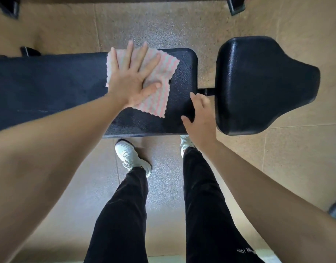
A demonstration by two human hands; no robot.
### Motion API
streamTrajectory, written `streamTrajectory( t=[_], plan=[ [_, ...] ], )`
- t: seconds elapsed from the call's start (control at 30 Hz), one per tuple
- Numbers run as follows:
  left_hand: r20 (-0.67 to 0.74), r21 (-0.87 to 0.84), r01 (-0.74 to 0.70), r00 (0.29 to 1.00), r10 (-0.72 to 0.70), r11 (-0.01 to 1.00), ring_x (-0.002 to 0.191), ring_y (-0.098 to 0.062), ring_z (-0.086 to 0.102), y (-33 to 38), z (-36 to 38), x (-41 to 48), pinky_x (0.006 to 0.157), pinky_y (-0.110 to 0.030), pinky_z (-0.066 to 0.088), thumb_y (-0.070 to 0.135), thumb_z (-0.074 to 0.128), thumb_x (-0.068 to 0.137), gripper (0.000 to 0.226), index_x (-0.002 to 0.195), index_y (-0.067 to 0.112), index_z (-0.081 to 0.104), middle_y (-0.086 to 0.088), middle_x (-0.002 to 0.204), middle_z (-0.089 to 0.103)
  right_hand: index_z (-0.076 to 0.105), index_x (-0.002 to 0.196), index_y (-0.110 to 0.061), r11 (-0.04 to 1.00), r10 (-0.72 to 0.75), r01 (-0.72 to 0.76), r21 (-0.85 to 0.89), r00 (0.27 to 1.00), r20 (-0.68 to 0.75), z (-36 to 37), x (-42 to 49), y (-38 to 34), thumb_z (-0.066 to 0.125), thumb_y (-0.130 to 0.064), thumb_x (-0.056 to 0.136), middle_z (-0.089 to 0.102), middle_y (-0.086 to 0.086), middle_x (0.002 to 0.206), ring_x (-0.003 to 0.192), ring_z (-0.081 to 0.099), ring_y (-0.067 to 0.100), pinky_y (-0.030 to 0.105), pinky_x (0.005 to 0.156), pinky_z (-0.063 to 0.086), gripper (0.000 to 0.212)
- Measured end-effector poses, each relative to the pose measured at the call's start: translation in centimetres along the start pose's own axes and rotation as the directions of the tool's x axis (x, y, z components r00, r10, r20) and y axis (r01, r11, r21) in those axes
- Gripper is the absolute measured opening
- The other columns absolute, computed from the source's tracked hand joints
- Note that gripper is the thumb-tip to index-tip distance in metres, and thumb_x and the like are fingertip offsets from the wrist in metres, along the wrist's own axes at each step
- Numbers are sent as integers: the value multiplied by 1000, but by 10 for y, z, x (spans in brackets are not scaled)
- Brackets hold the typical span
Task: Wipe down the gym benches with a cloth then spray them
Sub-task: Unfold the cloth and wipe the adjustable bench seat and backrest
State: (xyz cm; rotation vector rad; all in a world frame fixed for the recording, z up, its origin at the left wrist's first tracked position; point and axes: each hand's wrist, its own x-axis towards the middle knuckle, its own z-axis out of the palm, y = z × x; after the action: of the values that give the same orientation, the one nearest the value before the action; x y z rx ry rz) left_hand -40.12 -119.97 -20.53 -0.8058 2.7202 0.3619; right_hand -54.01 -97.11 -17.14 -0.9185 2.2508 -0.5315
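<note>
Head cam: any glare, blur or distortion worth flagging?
Head view: wide-angle stretch swells both forearms toward the lower corners; soft sheen, no hard glare, on the seat pad; the long pad looks smeared, textureless, toward the frame edge; left hand fingertips on the cloth slightly soft; pale reflection on the floor between the legs.

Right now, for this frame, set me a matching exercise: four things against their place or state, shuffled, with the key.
1 cloth
2 left hand
3 right hand
4 seat pad

a bare, across the gap
b pressed flat on the cloth
c spread on the long pad
d at the long pad's end

Pairs: 1-c, 2-b, 3-d, 4-a
</note>
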Motion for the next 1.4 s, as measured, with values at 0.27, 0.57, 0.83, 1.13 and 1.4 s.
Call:
streamTrajectory(
  t=[0.27, 0.57, 0.83, 1.13, 1.4],
  plan=[
    [70, -51, 152, 986, -148, 987, 157, -40, -6, 25, 15, -42, 118, -74, -4, 83, 8, 93, 82, 162, 41, -5, -6, 172, -7, 39, 153, -12, 1000, 4, -4, -26, 1000, 5, -3, -3, -7, 75, -14, 88, 39, 8, 154, 138, 39, 19, 26, 114, 33, 75],
    [90, -69, 165, 983, -158, 984, 157, -40, -4, 36, 54, -146, 119, -71, -6, 80, 7, 95, 80, 162, 39, -3, -12, 172, -2, 31, 157, -16, 987, 78, -79, -143, 997, -13, 7, -11, -21, 64, -13, 95, 27, 9, 163, 145, 34, 28, 32, 116, 28, 70],
    [55, -24, 67, 996, -66, 997, 157, -43, 0, -32, 47, -125, 115, -78, 0, 71, 24, 99, 74, 161, 41, -3, -12, 172, 1, 48, 146, -15, 955, -33, 10, -296, 997, -72, 48, -29, -69, 72, -25, 87, 39, 10, 156, 140, 36, 33, 50, 112, 36, 64],
    [24, 15, 197, 980, -197, 980, 157, -40, -9, -135, -4, -55, 115, -78, -2, 81, 8, 95, 77, 161, 43, -3, -10, 172, -8, 42, 151, -29, 895, -82, 75, -440, 997, 5, 88, -12, -111, 74, -51, 81, 30, 8, 163, 146, 28, 43, 62, 110, 33, 81],
    [93, 26, 203, 974, -205, 979, 156, -41, -14, -108, 15, -104, 115, -78, -4, 82, 4, 92, 82, 159, 41, -18, -19, 170, -13, 26, 158, -31, 830, 18, 20, -557, 998, 63, 91, -12, -123, 67, -55, 87, 10, 5, 169, 151, 14, 42, 62, 117, 25, 85]
  ],
)
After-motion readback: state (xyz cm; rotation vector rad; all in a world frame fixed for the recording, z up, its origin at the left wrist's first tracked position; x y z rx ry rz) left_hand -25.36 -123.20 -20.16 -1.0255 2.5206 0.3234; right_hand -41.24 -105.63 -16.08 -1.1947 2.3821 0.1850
